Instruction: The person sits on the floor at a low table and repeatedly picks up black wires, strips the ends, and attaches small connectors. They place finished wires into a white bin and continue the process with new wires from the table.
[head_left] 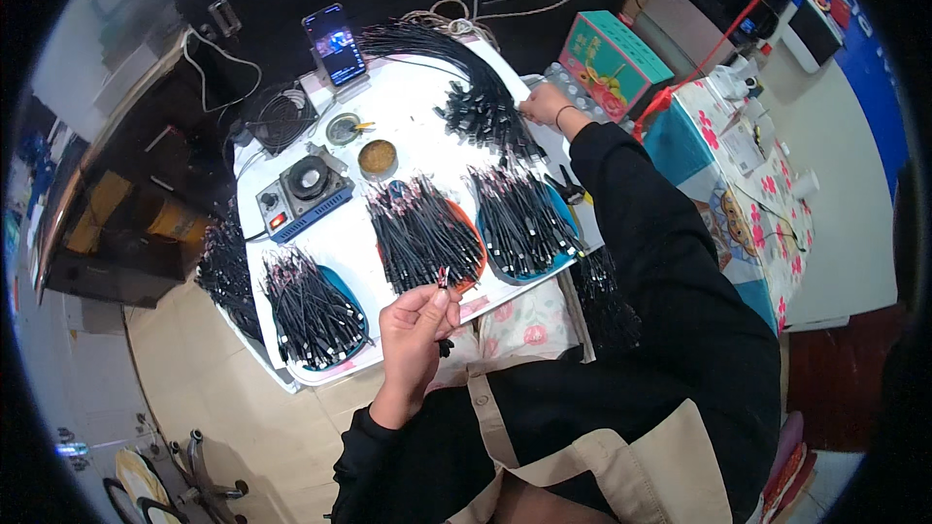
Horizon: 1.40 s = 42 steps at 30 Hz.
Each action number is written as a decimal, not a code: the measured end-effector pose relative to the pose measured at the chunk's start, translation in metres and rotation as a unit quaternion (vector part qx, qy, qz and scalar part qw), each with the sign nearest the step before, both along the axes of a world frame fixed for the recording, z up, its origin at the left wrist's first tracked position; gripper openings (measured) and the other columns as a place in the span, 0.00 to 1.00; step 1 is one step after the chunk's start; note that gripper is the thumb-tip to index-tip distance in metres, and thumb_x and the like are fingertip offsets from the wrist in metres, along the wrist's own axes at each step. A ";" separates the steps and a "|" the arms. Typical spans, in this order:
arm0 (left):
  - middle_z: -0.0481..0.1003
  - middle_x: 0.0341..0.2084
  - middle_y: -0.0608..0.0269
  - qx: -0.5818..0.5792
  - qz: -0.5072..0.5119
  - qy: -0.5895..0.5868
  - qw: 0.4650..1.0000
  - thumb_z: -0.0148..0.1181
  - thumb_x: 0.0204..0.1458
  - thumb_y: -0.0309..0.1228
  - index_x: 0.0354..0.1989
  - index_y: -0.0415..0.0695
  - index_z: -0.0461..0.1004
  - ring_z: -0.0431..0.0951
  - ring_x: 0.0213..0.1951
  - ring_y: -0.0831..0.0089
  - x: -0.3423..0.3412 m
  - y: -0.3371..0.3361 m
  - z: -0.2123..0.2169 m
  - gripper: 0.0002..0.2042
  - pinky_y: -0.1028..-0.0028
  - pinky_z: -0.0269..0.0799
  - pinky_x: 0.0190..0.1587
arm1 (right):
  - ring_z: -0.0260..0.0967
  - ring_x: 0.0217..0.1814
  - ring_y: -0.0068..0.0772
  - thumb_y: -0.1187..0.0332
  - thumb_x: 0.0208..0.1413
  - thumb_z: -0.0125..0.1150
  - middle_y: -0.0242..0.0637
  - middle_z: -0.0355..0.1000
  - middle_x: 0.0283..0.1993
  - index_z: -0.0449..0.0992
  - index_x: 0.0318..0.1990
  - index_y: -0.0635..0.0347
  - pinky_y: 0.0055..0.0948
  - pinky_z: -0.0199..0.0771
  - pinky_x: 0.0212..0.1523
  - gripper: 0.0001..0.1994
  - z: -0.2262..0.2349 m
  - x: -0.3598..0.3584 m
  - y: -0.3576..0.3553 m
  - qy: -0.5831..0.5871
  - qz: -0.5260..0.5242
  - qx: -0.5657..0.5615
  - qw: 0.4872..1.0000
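Observation:
My left hand is raised just off the table's front edge, thumb and finger pinched on a thin black cable whose bare red and pale wire ends point up. Most of that cable is hidden by the hand. At the table's right edge my right hand reaches out with curled fingers, beside a pile of black cable ends; what is in its fingertips cannot be made out. Bundles of short black cables with metal plugs lie in an orange tray and a blue tray, both close to my left hand.
Another blue tray of cables stands at front left. Behind are a blue heating pot with a red switch, a round tin of amber material, a small dish, a fan and a propped phone. A green carton stands right.

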<state>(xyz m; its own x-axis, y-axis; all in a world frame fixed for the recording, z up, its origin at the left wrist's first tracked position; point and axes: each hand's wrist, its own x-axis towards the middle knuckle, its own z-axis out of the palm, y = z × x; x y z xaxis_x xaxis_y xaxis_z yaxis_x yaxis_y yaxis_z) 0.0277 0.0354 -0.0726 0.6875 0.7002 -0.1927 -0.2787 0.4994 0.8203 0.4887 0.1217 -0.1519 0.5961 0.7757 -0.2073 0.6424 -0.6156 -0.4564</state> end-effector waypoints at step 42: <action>0.74 0.35 0.52 0.106 0.008 -0.105 0.989 0.47 0.62 0.28 0.34 0.38 0.69 0.60 0.19 0.83 -0.016 -0.020 0.053 0.08 0.86 0.55 0.22 | 0.71 0.37 0.19 0.71 0.60 0.55 0.32 0.74 0.37 0.73 0.44 0.64 0.22 0.71 0.37 0.08 0.090 -0.316 -0.239 0.383 0.129 0.275 0.872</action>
<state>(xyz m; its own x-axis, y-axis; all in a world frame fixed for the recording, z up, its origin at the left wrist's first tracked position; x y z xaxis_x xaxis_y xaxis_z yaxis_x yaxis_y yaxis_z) 0.0113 0.0156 -0.0197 0.6851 0.7209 0.1047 -0.4601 0.3168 0.8295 0.1726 -0.1174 -0.0624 0.2374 0.9712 -0.0217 0.1045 -0.0477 -0.9934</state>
